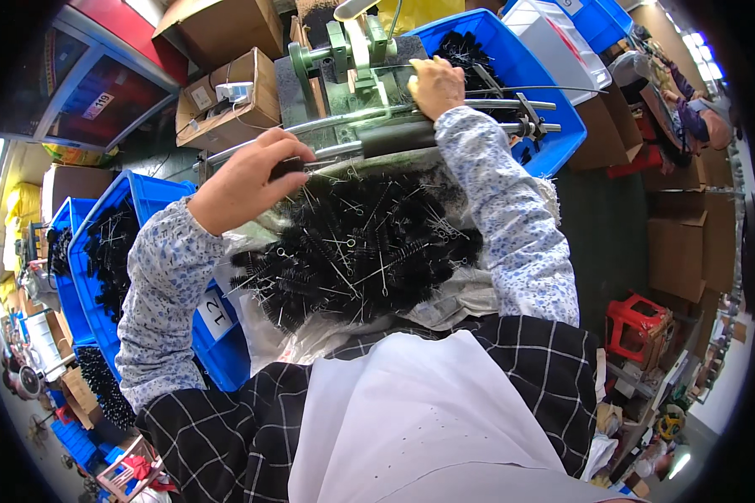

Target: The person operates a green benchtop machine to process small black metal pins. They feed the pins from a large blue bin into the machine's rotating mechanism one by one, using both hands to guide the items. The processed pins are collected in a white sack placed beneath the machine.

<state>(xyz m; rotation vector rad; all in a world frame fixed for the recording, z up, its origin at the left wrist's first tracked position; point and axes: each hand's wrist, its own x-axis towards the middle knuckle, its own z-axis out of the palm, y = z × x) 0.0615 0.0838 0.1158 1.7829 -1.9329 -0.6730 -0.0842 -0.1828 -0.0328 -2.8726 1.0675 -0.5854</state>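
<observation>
A heap of black-bristled twisted-wire brushes (356,243), with thin stems and small loop ends, lies in front of me on pale plastic sheeting. My left hand (247,180) curls at the left end of the metal bars, thumb and fingers around something dark that I cannot identify. Beyond the bars my right hand (438,88) has its fingers bent down beside the green bench machine (356,63); whatever is in them is hidden. A black sleeve (398,137) wraps the near metal bar between my hands.
Blue bins (545,126) with black brushes stand to the right of the machine and at my left (155,189). An open cardboard box (231,101) sits left of the machine. A red stool (637,323) stands farther right; another person (709,126) is at the far right.
</observation>
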